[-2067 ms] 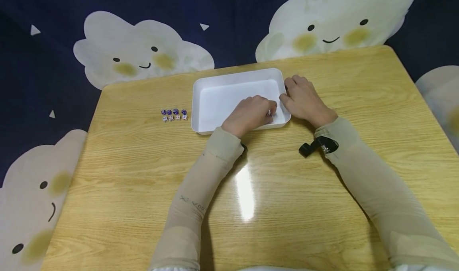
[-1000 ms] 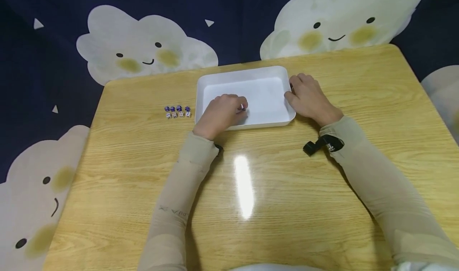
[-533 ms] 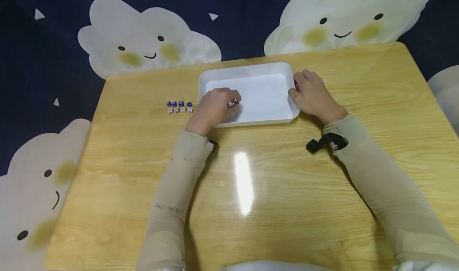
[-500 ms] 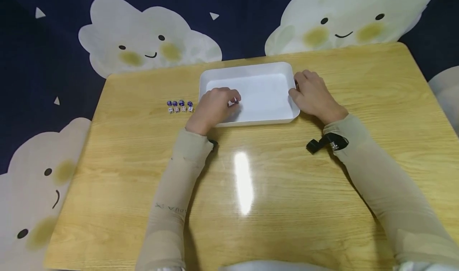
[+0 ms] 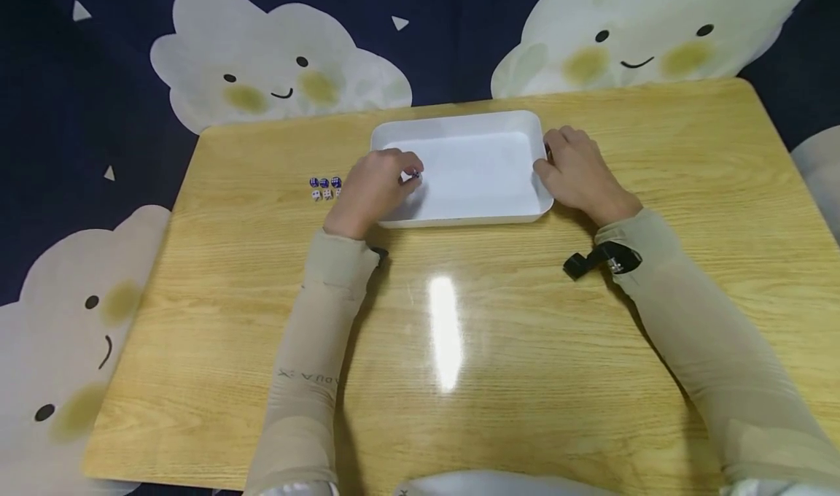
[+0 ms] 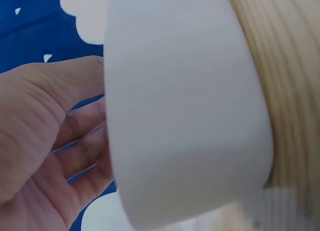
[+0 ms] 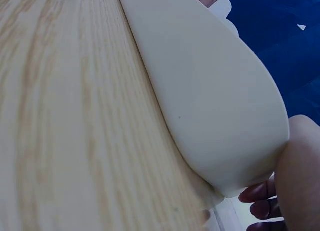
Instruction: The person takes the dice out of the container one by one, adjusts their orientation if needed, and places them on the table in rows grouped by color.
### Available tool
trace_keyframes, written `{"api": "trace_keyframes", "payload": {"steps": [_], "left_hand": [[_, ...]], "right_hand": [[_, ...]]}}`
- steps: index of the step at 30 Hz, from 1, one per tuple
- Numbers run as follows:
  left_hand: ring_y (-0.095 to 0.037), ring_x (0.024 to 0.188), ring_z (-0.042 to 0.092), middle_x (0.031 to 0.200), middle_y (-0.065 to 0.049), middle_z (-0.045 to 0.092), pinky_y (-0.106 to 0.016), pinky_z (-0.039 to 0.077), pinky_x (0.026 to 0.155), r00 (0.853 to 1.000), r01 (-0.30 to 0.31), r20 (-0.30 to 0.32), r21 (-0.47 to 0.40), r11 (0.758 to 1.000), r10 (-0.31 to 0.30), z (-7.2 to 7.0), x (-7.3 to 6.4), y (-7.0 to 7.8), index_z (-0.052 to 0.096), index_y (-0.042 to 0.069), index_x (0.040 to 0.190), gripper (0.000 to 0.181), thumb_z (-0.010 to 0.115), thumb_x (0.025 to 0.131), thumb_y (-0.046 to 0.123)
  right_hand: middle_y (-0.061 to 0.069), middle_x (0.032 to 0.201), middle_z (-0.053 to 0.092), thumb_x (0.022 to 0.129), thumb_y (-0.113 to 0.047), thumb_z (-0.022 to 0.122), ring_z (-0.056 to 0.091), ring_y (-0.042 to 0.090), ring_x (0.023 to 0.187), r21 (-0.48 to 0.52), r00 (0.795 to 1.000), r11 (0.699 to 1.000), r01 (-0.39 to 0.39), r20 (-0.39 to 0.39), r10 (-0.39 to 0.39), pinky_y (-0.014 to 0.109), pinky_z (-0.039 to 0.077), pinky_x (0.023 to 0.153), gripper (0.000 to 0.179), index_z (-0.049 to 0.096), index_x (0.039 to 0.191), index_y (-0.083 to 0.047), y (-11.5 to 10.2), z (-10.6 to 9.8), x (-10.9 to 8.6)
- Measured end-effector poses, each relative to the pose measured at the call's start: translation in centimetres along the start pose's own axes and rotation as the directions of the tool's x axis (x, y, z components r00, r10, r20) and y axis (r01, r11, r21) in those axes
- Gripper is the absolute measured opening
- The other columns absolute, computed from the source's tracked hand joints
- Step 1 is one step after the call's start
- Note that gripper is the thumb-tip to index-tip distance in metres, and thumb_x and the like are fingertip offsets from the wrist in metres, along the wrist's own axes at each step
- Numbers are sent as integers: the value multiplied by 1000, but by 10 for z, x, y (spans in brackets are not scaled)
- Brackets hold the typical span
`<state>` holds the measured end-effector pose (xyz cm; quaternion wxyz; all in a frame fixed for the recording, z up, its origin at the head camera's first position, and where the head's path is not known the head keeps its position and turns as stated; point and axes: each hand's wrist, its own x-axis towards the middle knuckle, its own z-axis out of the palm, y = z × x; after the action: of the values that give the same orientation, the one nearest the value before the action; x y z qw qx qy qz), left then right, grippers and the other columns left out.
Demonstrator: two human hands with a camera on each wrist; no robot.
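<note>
Over the left part of a white tray [image 5: 479,179], my left hand [image 5: 374,190] pinches a small dark-and-light die [image 5: 415,173] between thumb and forefinger. The tray wall [image 6: 180,91] hides the fingertips in the left wrist view. My right hand [image 5: 577,169] holds the right end of the tray. In the right wrist view, its thumb [image 7: 302,161] lies at the rim, with curled fingers below the corner. Left of the tray stand dice in two rows: blue dice [image 5: 324,183] behind, white dice [image 5: 327,195] in front. My left hand covers the rightmost ones.
The wooden table [image 5: 499,321] carries the tray near its far edge. Behind it hangs a dark blue cloth [image 5: 453,36] with smiling clouds. A black wrist camera [image 5: 600,260] sticks out from the right sleeve.
My left hand has moved left across the tray from its right end, with the die between its fingers. My right hand stays at the tray's end. The head view has shifted slightly.
</note>
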<state>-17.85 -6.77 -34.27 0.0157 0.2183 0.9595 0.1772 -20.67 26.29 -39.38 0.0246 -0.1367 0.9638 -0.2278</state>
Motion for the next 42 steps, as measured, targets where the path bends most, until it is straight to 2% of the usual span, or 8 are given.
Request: {"api": "trace_keyframes", "payload": {"steps": [8,13,24,36,42], "left_hand": [[-23,100,75,111,-8,79,-40,59,87,999,23,-23,-9,1000,-23,-7,-2,-8,78,12,112,16,69,99,15],[-24,102,76,110,-8,80,-41,59,89,999,43,-30,-20,999,-44,-9,-4,-12,78,12,111,16,70,98,15],[-23,99,77,106,-9,81,-40,60,87,998,51,-42,-16,999,-51,-11,-6,-14,77,11,109,13,69,99,15],[-25,96,77,106,-11,79,-39,60,87,989,125,-74,-53,991,-129,-25,-15,-31,75,10,110,15,68,99,14],[-29,97,77,110,-16,78,-42,61,86,976,195,-82,-64,979,-200,-31,-20,-46,75,7,114,18,66,100,12]], "right_hand": [[26,114,54,100,-23,39,47,44,105,15,1000,1000,6,-7,-6,58,38,95,39,56,116,9,1,0,1],[25,109,54,99,-22,39,47,43,101,13,1000,1000,13,-18,-12,57,39,91,37,57,112,8,1,1,1],[25,110,54,100,-22,39,47,43,102,8,1000,1000,8,-13,-8,56,39,90,37,56,112,8,1,1,1],[24,108,52,101,-23,38,44,42,101,17,1000,1000,4,2,-4,56,36,90,37,55,111,7,-2,0,-1],[24,105,52,100,-22,39,45,42,99,18,1000,1000,10,-8,-10,54,37,87,35,55,109,8,-2,-1,0]]}}
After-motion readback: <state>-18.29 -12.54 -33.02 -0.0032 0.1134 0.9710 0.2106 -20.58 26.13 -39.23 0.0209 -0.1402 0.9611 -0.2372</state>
